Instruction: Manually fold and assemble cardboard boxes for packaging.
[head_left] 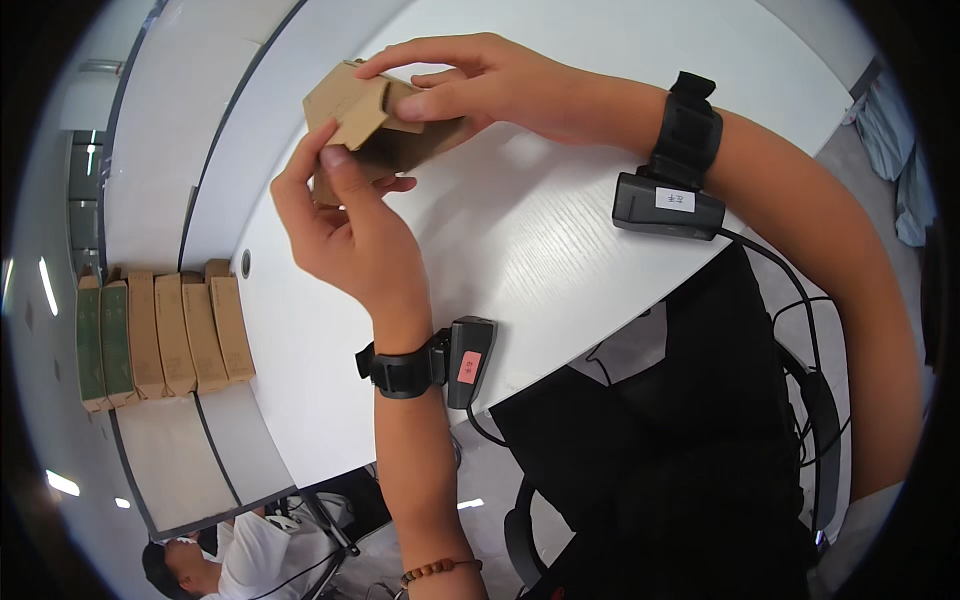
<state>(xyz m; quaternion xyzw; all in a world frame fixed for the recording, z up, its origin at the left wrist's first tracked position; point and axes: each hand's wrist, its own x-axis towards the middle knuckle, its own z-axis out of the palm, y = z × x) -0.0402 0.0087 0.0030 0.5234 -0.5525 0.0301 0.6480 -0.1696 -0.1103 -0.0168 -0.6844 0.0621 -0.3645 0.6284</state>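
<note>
A small brown cardboard box [328, 97] is held up over the far left of the white table, tilted, with a flap [362, 124] standing out toward me. My left hand [362, 245] grips its near left side, thumb and forefinger closed at the flap's edge. From the right, my right hand [515, 88] holds the box too, fingers over the top and thumb pressed beside the flap. The underside lies in shadow, and I cannot see what is inside. Each wrist carries a black strap with a small black device, the left device [470, 362] and the right device [667, 206], both cabled.
The white table [540, 290] has a cable hole at its left edge. Several upright boxes [172, 330], brown and green, line the left beside a pale partition [235, 60]. A person in white [265, 555] sits at lower left. Black cables [800, 290] hang at right.
</note>
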